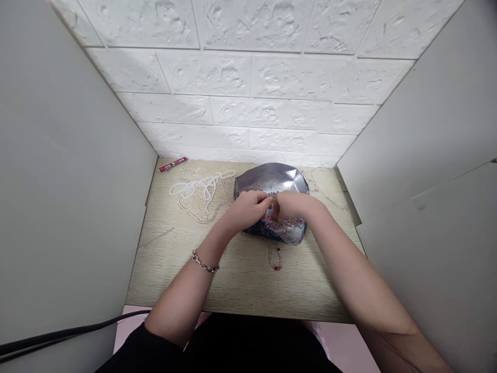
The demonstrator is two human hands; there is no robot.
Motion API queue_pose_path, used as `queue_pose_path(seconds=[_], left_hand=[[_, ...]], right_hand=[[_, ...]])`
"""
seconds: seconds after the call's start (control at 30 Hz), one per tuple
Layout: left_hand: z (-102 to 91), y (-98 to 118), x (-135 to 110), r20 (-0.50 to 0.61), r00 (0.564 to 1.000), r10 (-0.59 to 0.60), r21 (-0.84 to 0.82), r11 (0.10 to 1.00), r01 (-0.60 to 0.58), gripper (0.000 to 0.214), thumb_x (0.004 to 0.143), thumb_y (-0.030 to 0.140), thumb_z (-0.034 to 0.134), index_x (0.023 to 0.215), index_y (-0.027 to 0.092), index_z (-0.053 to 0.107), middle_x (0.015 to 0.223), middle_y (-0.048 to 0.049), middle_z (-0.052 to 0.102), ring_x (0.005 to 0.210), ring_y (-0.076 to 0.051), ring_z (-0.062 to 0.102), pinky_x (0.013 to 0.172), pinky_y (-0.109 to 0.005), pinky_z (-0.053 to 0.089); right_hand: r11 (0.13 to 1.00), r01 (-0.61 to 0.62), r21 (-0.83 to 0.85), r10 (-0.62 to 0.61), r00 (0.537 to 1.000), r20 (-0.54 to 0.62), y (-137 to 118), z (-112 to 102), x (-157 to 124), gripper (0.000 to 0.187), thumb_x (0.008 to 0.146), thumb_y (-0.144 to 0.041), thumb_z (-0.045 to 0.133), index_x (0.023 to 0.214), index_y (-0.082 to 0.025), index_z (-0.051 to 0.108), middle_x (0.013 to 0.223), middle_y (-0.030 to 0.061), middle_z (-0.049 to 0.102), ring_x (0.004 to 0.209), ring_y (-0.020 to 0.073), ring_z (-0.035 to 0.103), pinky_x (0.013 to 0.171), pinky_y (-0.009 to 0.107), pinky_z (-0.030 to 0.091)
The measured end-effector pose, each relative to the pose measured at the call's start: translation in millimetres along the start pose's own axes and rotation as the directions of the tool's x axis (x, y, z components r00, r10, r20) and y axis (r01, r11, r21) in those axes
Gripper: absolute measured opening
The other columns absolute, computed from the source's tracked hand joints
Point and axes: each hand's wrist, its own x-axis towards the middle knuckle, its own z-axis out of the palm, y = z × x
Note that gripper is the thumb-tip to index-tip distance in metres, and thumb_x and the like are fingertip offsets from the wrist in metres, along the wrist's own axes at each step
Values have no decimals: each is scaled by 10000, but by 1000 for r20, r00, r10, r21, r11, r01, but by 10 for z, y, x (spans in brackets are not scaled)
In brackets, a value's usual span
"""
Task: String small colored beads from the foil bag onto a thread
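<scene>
A shiny silver foil dish (272,178) lies at the back middle of the wooden table (233,280), with pink and clear beads (285,225) along its near side. My left hand (248,207) and my right hand (295,204) meet over the dish, fingers pinched together at a point between them. What they pinch is too small to make out. A short beaded strand with red beads (276,259) hangs from the dish's near edge onto the table. A metal bracelet (204,265) circles my left wrist.
A tangle of white bead strings (202,189) lies left of the dish. A small red object (173,164) sits at the back left corner. A thin chain (312,182) lies right of the dish. White walls close in on both sides; a black cable (70,331) runs at lower left.
</scene>
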Motion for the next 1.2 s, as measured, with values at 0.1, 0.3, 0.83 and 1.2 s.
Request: queue_pose_path(seconds=[0.1, 0.3, 0.83, 1.2], left_hand=[[4, -15, 5, -4, 1000, 17, 28, 999, -17, 325, 783, 285, 366, 496, 162, 460, 494, 10, 506, 517, -103, 438, 520, -249, 273], [12, -24, 7, -8, 1000, 22, 35, 999, -22, 305, 766, 254, 375, 486, 165, 456, 480, 9, 492, 495, -96, 411, 504, -248, 253], [4, 2, 4, -49, 998, 37, 31, 999, -35, 305, 763, 267, 381, 490, 167, 471, 483, 5, 498, 506, -102, 420, 511, -251, 264], [16, -16, 14, -55, 997, 60, 43, 997, -57, 305, 770, 258, 382, 487, 171, 455, 479, 4, 494, 498, -102, 408, 512, -252, 252]], right_hand=[[1000, -2, 2, 2, 1000, -5, 11, 18, 20, 111, 607, -187, 536, 682, -144, 606, 569, 23, 519, 454, 97, 441, 441, 239, 278], [1000, 15, -11, -16, 999, -40, 11, 28, 38, 107, 611, -170, 524, 677, -133, 600, 552, 29, 507, 451, 100, 436, 438, 242, 273], [994, 105, -36, -108, 985, -135, -10, 123, 168, 160, 655, -150, 440, 720, -152, 586, 655, 54, 574, 493, 106, 454, 460, 229, 274], [996, 83, 18, -79, 986, -145, 1, 131, 174, 156, 676, -141, 423, 708, -138, 575, 619, 51, 554, 453, 78, 401, 441, 215, 264]])
